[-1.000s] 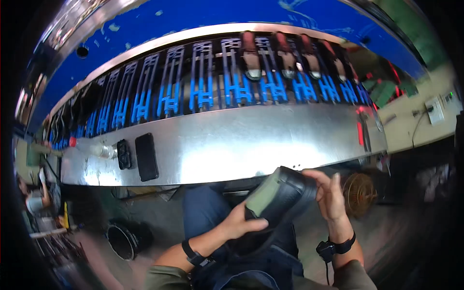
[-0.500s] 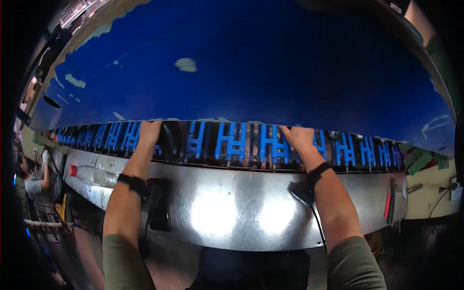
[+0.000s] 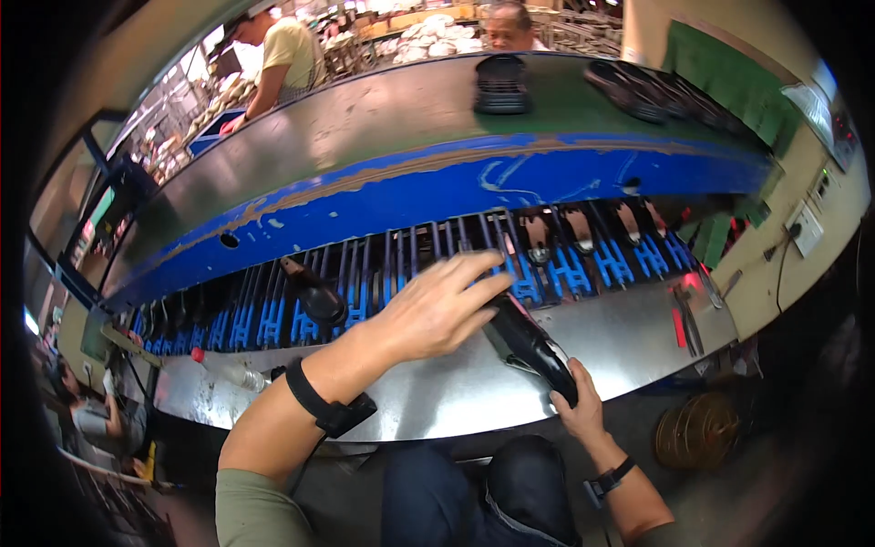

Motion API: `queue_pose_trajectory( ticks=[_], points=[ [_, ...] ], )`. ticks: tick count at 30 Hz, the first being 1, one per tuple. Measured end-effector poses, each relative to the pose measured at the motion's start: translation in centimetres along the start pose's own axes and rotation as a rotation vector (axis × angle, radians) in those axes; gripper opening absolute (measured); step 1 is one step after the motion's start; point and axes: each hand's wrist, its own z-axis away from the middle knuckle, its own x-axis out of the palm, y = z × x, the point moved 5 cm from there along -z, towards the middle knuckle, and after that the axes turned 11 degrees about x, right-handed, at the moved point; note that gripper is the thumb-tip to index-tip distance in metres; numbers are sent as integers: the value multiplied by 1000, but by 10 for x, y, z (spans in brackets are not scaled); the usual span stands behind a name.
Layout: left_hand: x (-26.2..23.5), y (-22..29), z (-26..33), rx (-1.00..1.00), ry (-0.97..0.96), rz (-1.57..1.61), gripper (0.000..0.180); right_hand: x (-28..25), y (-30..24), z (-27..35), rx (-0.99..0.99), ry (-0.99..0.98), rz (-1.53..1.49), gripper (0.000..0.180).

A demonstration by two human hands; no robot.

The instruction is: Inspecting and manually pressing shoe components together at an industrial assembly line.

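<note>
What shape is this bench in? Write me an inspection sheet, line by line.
Surface: metal worktop, shiny with glare.
Things in hand: black shoe, held tilted over the worktop.
Clutter: red-capped clear bottle at left; red-handled tool at right.
Hands: right hand grips the shoe's near end; left hand at its far end, contact unclear.
Cables: dark cord below the wall socket.
Surroundings: blue-fronted shelf; person in yellow beyond.

Bright light washes the background at 12 o'clock; the floor at 4 o'clock stays dim. White glare marks the counter at 6 o'clock. The left hand looks slightly blurred. Fisheye distortion bows the blue beam; black vignetting fills the corners.
</note>
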Motion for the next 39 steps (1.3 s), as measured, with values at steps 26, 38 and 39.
queue_pose_trajectory(
  ticks=[26,38,39],
  points=[
    [2,346,78,-171,-128,-25,28,-52,-52,-1,-194,96,271,59],
    [56,246,296,-1023,699,-256,53,-135,-150,148,138,-430,-650,35],
    [73,216,324,-1187,698,-159,56,-122,-140,166,152,-424,-677,36]
  ],
)
